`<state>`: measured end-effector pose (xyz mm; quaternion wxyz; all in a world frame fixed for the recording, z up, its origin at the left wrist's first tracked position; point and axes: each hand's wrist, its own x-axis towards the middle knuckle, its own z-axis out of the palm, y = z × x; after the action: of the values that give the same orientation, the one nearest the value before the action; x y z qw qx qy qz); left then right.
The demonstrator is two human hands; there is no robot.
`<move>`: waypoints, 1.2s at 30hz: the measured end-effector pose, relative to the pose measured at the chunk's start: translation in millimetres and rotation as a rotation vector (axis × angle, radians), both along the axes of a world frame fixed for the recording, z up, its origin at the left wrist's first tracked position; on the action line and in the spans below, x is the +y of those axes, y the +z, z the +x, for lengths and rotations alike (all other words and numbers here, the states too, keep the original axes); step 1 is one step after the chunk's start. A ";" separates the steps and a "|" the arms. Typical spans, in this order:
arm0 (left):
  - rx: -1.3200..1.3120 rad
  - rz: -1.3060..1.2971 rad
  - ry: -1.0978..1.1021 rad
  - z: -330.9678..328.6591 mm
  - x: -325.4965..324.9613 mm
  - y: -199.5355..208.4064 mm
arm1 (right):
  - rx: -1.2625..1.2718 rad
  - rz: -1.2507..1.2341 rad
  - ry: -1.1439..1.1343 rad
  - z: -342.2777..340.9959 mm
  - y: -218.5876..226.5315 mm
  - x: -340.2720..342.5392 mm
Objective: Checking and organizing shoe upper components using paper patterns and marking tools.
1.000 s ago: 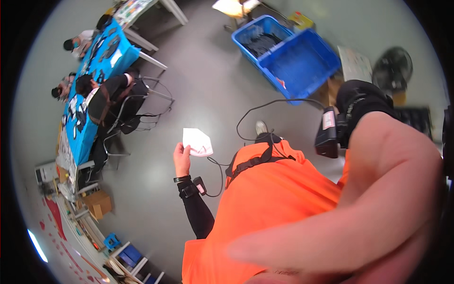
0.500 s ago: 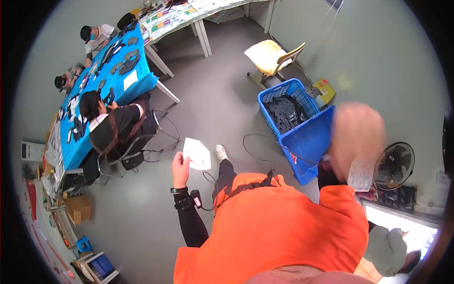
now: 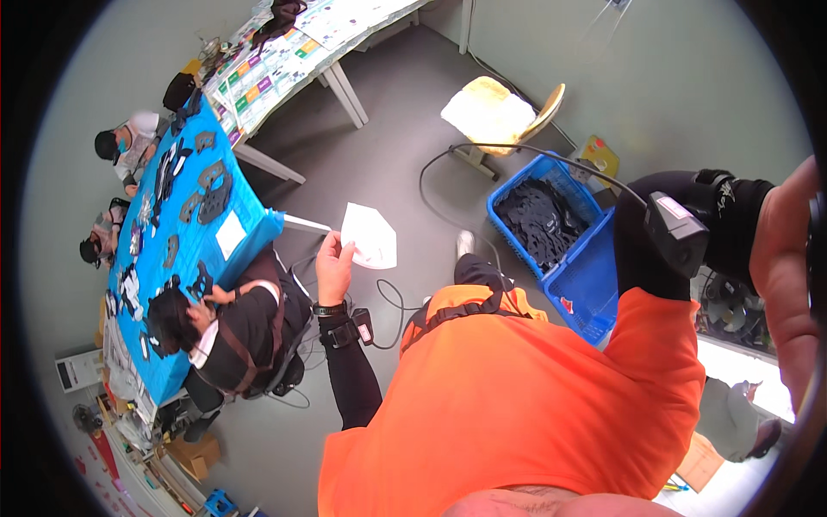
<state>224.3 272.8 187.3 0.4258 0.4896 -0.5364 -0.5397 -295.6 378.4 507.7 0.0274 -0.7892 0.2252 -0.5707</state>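
In my left hand [image 3: 333, 271] I hold a white sheet of paper [image 3: 369, 237] with cut corners, pinched at its lower left edge between thumb and fingers. My right hand [image 3: 786, 267] is raised close to the camera at the far right edge. Its fingertips run into the dark rim, so what they hold or touch is hidden. A black device [image 3: 676, 228] with a cable is strapped on the right forearm, and a smaller black one [image 3: 363, 327] on the left wrist.
Blue baskets [image 3: 551, 224] stand at right, one full of dark grey parts [image 3: 543, 220]. Behind them is a chair [image 3: 488, 112] with a pale yellow seat. At left, people sit around a blue-covered table [image 3: 185, 233] strewn with dark pieces. A cable [image 3: 424, 177] loops before me.
My right hand has risen from beside the blue baskets to the far right edge. My view has shifted nearer the blue table. The left hand still holds the paper.
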 end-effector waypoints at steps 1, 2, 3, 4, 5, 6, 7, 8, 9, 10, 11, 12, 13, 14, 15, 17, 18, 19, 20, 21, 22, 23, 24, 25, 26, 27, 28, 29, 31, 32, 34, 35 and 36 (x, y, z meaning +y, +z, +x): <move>0.003 0.000 -0.002 -5.2 -17.7 -4.1 | -0.019 0.022 -0.025 -51.5 -5.7 -5.8; -0.006 0.000 0.034 -4.0 -29.1 -9.1 | -0.050 0.047 -0.012 -110.3 -21.3 -23.9; 0.012 -0.005 0.025 -13.2 -47.7 -10.8 | -0.054 0.057 -0.040 -150.3 -14.9 -25.3; -0.024 -0.016 0.002 -20.5 -66.9 -12.0 | -0.056 0.065 -0.068 -191.4 -9.9 -26.4; -0.067 -0.032 -0.004 -19.4 -82.7 -10.2 | -0.066 0.068 -0.079 -198.3 -4.9 -43.9; -0.358 -0.082 0.050 -9.4 -86.5 -1.9 | -0.086 0.060 -0.056 -195.2 -5.0 -78.0; -0.265 -0.112 0.080 -7.7 -93.2 -2.7 | -0.081 0.030 -0.048 -163.4 3.6 -111.0; -0.170 -0.140 0.109 -11.5 -111.0 -10.5 | -0.075 0.004 -0.037 -116.6 6.7 -147.0; -0.166 -0.157 0.141 -11.1 -129.4 -10.1 | -0.091 0.002 -0.023 -59.1 3.3 -172.2; -0.129 -0.104 0.119 -8.7 -147.6 -8.2 | -0.107 -0.004 -0.004 -1.9 0.0 -194.1; -0.075 -0.033 0.113 -13.9 -146.9 -9.5 | -0.107 0.009 0.032 44.4 1.7 -208.2; -0.112 -0.060 0.095 -25.8 -172.3 -1.3 | -0.100 -0.003 0.052 67.5 1.3 -223.8; -0.136 -0.084 0.108 -36.6 -176.2 0.7 | -0.096 -0.019 0.072 67.2 3.6 -242.8; -0.183 -0.132 0.088 -31.4 -184.4 -0.3 | -0.115 -0.058 0.059 48.9 6.6 -268.4; -0.065 -0.173 0.146 -37.5 -194.6 -8.6 | -0.147 -0.107 0.041 52.8 -1.8 -277.1; -0.010 -0.142 0.199 -21.8 -216.7 -29.2 | -0.245 -0.186 0.019 27.7 -31.7 -308.6; -0.061 -0.040 0.197 -19.2 -223.2 -34.1 | -0.291 -0.187 0.004 45.7 -44.7 -326.1; -0.060 -0.042 0.216 -34.8 -229.3 -29.3 | -0.314 -0.168 0.009 50.7 -51.2 -336.0; -0.080 -0.049 0.193 -48.9 -240.3 -23.0 | -0.336 -0.142 0.010 8.8 -57.6 -349.9; -0.124 -0.059 0.145 -55.3 -267.7 -12.2 | -0.381 -0.120 -0.014 36.4 -60.7 -378.8; -0.255 -0.126 0.140 -51.7 -285.6 -7.7 | -0.414 -0.077 -0.027 30.0 -55.9 -392.9; -0.384 -0.188 0.125 -47.8 -309.9 -4.6 | -0.443 -0.030 -0.046 32.5 -58.5 -420.9; -0.331 -0.203 0.095 -51.5 -330.3 11.3 | -0.469 0.039 -0.080 54.8 -48.2 -438.6; -0.305 -0.168 0.114 -53.4 -347.9 27.2 | -0.494 0.096 -0.096 92.6 -36.5 -465.2; -0.074 -0.125 0.182 -48.8 -366.0 18.9 | -0.509 0.139 -0.078 114.9 -42.0 -484.6; -0.134 -0.173 0.211 -35.3 -390.5 -0.8 | -0.521 0.168 -0.091 141.0 -45.7 -492.7; -0.124 -0.168 0.221 -37.6 -414.0 3.2 | -0.529 0.193 -0.099 179.5 -44.4 -513.6; -0.143 -0.192 0.254 -44.9 -436.7 9.6 | -0.536 0.217 -0.102 184.0 -44.1 -535.0; -0.214 -0.237 0.274 -59.0 -480.8 28.6 | 0.155 0.508 -0.103 197.9 -92.3 -592.3; -0.265 -0.245 0.244 -69.0 -498.1 39.5 | 0.077 0.800 0.081 211.5 -134.6 -610.3; -0.185 -0.245 0.117 -85.4 -524.7 56.2 | 0.117 0.904 0.100 237.2 -187.2 -625.4; -0.121 -0.276 0.025 -89.1 -536.2 56.2 | 0.119 0.969 0.116 245.8 -202.2 -634.6; 0.106 -0.148 -0.072 -95.4 -546.1 55.4 | 0.124 1.036 0.132 250.8 -210.7 -644.8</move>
<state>128.9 -273.3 242.6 0.4689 0.4081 -0.5688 -0.5385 -44.8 -266.4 297.0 0.4365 -0.7171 0.4286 -0.3339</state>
